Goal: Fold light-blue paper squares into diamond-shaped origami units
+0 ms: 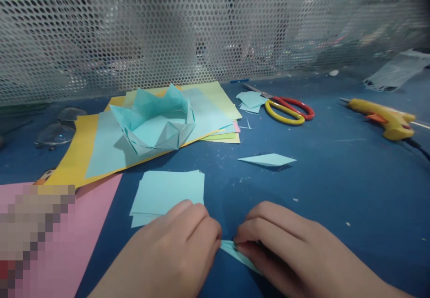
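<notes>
Blue table (336,190): soft, muted light!
Mesh screen (161,29): hazy, dark at far right!
Paper bowl (159,127): soft shadow, falling left!
Right hand (289,235): darker shade underneath!
Near left: coarse pixel blocks (27,231)!

The folded strip (229,246) and bowl (151,105) look matt paper, the scissor blades (264,94) metal, the glue gun (389,118) smooth plastic.

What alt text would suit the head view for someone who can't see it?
The left hand and right hand hold a folded light-blue paper strip at a blue table. Beyond them are a paper stack and another folded piece; farther back, a pointed-rim paper bowl on coloured sheets, scissors and a yellow glue gun.
</notes>
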Demonstrator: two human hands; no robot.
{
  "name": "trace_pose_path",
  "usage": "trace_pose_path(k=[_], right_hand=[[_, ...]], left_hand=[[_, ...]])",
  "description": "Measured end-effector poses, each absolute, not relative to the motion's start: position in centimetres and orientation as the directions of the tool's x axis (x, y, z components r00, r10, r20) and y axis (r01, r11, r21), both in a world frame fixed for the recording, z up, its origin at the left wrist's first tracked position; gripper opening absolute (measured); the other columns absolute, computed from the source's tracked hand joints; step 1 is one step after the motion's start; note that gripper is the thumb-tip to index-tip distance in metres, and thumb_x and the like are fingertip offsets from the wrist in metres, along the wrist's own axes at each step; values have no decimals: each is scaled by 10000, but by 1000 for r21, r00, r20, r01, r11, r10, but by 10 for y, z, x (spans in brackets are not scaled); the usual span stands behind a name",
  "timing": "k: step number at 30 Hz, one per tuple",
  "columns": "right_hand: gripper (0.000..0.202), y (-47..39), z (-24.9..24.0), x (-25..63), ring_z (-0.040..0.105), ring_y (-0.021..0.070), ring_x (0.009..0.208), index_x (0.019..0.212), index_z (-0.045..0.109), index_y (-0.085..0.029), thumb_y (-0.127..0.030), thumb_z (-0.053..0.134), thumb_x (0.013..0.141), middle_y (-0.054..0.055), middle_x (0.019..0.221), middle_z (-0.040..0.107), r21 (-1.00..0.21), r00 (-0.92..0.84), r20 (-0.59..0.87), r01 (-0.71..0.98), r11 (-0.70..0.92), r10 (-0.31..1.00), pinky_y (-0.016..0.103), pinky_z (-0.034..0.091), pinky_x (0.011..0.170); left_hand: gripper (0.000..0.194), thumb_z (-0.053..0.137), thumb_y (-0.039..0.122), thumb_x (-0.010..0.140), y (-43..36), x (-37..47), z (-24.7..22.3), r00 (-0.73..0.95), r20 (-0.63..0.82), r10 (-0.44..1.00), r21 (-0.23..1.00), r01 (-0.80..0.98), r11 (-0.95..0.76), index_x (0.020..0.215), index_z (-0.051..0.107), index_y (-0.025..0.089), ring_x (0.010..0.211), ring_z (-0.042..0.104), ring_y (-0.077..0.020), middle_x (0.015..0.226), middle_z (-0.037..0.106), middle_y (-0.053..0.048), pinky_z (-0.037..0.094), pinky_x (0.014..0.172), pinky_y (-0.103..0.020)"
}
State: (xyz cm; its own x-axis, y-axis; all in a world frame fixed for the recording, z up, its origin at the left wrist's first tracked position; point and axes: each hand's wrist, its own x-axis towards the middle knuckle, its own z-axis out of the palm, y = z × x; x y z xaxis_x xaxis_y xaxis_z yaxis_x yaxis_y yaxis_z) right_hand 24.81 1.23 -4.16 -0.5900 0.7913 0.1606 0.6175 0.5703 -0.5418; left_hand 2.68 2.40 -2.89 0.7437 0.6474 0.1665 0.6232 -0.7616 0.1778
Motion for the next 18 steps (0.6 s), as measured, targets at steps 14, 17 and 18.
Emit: trace_pose_path(k=[14,17,18], right_hand=[[463,13,-41,248,620,154,748,1021,653,-206,-271,201,1095,31,856,632,-455,-664,182,597,661,726,232,522,633],[504,13,-41,247,614,147,721,1017,668,-200,-271,176,1097,33,844,639,-438,-690,190,577,689,699,222,515,600],[527,13,-40,247,613,144,710,996,675,-194,-267,164,1097,33,833,642,-432,-693,200,572,697,693,219,515,598]], left_hand=[[238,417,9,845,18,33,-38,745,171,645,70,643,-762,854,447,245,609,526,-184,745,524,22,384,513,-317],[269,337,5,881,18,34,-36,758,244,604,25,618,-786,906,493,222,648,562,-189,776,579,10,390,521,-325],[304,294,4,899,18,33,-34,757,281,590,5,613,-790,918,511,216,651,570,-186,779,597,7,383,516,-322]])
